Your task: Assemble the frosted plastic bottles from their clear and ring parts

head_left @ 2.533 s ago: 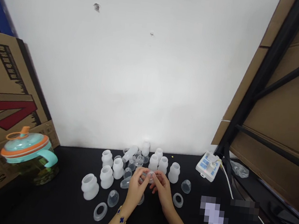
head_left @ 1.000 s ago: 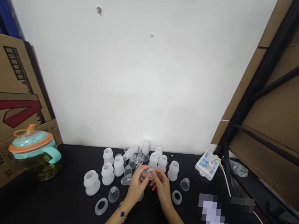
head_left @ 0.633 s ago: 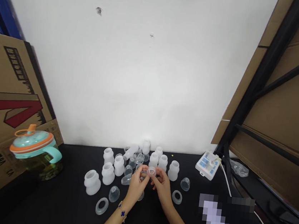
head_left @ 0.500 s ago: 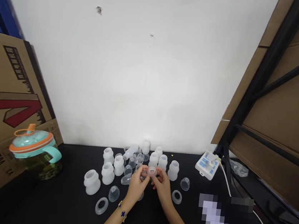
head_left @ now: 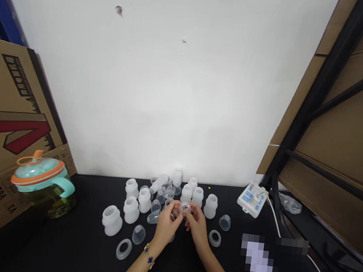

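Note:
My left hand (head_left: 168, 223) and my right hand (head_left: 196, 224) meet over the black table, both pinching a small translucent ring-like piece (head_left: 185, 207) by its sides. White waisted bottles, such as the one at the left front (head_left: 112, 220), stand open-topped around my hands. Clear domed caps (head_left: 138, 234) lie among them, several bunched behind my left hand. One translucent ring (head_left: 123, 249) lies at the left front. Right of my right hand are another ring (head_left: 215, 238) and a clear dome (head_left: 224, 222).
A teal and orange lidded jug (head_left: 45, 184) stands at the left by a cardboard box (head_left: 4, 103). At the right are a white power strip (head_left: 252, 199) with a cable, a plastic bag (head_left: 290, 204), a black metal frame (head_left: 302, 110) and a blurred-out patch.
The small piece between my fingers has tilted slightly, and my fingertips have shifted a little on it. The bottles, domes and rings on the table have stayed in place.

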{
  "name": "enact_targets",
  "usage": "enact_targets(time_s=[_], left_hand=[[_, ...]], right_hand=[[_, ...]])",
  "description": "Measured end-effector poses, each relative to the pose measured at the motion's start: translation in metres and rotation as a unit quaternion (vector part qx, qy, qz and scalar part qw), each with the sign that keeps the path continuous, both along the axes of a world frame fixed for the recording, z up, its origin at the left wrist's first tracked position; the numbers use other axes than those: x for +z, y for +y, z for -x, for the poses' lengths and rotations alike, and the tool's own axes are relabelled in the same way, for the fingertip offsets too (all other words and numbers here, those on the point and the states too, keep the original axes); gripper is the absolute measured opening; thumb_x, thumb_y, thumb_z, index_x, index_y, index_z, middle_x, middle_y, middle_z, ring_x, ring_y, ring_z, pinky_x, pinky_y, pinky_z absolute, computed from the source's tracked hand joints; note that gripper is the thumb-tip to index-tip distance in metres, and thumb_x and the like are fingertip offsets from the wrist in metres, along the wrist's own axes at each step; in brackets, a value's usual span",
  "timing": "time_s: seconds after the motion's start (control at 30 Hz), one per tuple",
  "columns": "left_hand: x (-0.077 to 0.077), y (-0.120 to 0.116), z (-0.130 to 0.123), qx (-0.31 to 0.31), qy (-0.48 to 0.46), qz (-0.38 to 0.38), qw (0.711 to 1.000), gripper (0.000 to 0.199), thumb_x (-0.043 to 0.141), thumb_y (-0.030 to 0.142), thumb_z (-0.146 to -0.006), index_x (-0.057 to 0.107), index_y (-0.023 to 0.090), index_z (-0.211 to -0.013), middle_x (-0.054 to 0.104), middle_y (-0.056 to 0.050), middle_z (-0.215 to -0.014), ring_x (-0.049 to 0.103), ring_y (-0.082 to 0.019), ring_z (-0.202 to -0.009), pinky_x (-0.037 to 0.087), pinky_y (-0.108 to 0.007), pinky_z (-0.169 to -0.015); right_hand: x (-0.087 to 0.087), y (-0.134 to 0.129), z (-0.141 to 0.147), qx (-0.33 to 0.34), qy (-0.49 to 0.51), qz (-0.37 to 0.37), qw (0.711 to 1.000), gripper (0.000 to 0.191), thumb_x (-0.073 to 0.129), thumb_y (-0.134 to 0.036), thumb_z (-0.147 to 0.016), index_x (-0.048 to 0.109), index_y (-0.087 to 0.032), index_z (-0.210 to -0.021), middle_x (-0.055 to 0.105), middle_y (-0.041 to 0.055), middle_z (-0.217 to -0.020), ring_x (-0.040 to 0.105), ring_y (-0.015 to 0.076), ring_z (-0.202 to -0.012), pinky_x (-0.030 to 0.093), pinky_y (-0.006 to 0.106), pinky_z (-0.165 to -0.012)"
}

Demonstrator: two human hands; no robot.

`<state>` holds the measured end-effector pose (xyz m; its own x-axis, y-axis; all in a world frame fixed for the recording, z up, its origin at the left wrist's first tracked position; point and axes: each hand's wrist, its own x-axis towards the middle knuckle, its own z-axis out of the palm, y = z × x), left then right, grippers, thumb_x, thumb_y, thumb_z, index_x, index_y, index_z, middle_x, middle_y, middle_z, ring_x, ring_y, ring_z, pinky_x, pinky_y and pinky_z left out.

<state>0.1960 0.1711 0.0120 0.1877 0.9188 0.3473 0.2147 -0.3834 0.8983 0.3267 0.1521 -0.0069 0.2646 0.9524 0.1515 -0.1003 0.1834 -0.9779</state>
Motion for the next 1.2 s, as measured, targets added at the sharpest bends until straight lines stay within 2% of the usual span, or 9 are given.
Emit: enact_targets(time_s=[0.1,0.3,0.53,0.67,0.77,0.83,1.0,1.2], left_hand=[[0.002,-0.002,0.0,0.001,0.01,-0.012,1.0,0.032,0.057,0.047,-0.091,0.067,0.02,-0.102,0.069,-0.006,-0.088,0.063,-0.019,-0.072,0.05,-0.027,-0.06],[0.004,-0.003,0.004,-0.006,0.014,-0.039,0.999,0.033,0.049,0.041,-0.096,0.071,0.021,-0.111,0.064,-0.009,-0.105,0.064,-0.02,-0.083,0.053,-0.03,-0.068],[0.0,-0.003,0.004,0.006,0.055,-0.067,0.996,0.032,0.049,0.035,-0.096,0.074,0.026,-0.114,0.061,-0.009,-0.106,0.065,-0.022,-0.093,0.056,-0.031,-0.071],[-0.002,-0.003,0.004,0.009,0.071,-0.092,0.993,0.032,0.051,0.031,-0.094,0.071,0.026,-0.118,0.062,-0.009,-0.115,0.065,-0.023,-0.098,0.058,-0.032,-0.073],[-0.002,-0.002,0.005,0.019,0.081,-0.101,0.991,0.034,0.051,0.031,-0.094,0.066,0.025,-0.123,0.061,-0.01,-0.122,0.066,-0.02,-0.088,0.059,-0.032,-0.069],[-0.003,-0.001,0.005,0.018,0.089,-0.101,0.991,0.035,0.051,0.032,-0.094,0.064,0.024,-0.126,0.06,-0.01,-0.125,0.066,-0.018,-0.084,0.059,-0.032,-0.068],[-0.01,0.0,0.001,0.002,0.108,-0.082,0.991,0.036,0.049,0.033,-0.095,0.059,0.022,-0.128,0.064,-0.011,-0.123,0.066,-0.022,-0.096,0.059,-0.033,-0.071],[-0.014,-0.001,-0.002,-0.009,0.101,-0.024,0.995,0.035,0.045,0.037,-0.098,0.057,0.022,-0.127,0.071,-0.01,-0.111,0.07,-0.023,-0.09,0.057,-0.036,-0.076]], right_hand=[[0.0,0.001,-0.001,0.0,0.007,0.0,1.0,0.049,0.07,-0.061,-0.078,0.07,-0.017,-0.1,0.065,0.0018,-0.075,0.051,0.0113,-0.051,0.036,0.018,-0.036],[-0.003,0.003,-0.002,0.007,-0.009,0.019,1.0,0.051,0.074,-0.06,-0.073,0.071,-0.018,-0.103,0.067,0.0033,-0.084,0.053,0.0116,-0.052,0.037,0.018,-0.034],[0.004,-0.004,-0.001,0.005,-0.103,0.009,0.995,0.039,0.068,-0.051,-0.08,0.073,-0.02,-0.105,0.069,0.0061,-0.089,0.058,0.0155,-0.056,0.039,0.021,-0.037],[0.005,-0.004,-0.001,0.011,-0.115,0.009,0.993,0.032,0.066,-0.046,-0.08,0.072,-0.019,-0.096,0.07,0.0049,-0.082,0.06,0.0167,-0.057,0.039,0.021,-0.038],[0.002,-0.002,0.0,0.014,-0.089,0.016,0.996,0.031,0.065,-0.046,-0.079,0.067,-0.018,-0.093,0.067,0.0019,-0.073,0.058,0.015,-0.052,0.037,0.02,-0.038],[0.0,0.0,-0.001,0.017,-0.073,0.023,0.997,0.032,0.064,-0.047,-0.079,0.064,-0.018,-0.092,0.066,0.0005,-0.068,0.057,0.0142,-0.049,0.036,0.019,-0.038],[-0.001,0.002,-0.006,0.011,-0.058,0.038,0.998,0.039,0.064,-0.051,-0.079,0.066,-0.016,-0.096,0.068,0.0016,-0.069,0.058,0.0138,-0.049,0.035,0.019,-0.038],[-0.004,0.002,-0.006,0.017,-0.073,0.029,0.997,0.039,0.062,-0.052,-0.082,0.067,-0.016,-0.096,0.069,0.0032,-0.072,0.056,0.0129,-0.049,0.034,0.019,-0.037]])
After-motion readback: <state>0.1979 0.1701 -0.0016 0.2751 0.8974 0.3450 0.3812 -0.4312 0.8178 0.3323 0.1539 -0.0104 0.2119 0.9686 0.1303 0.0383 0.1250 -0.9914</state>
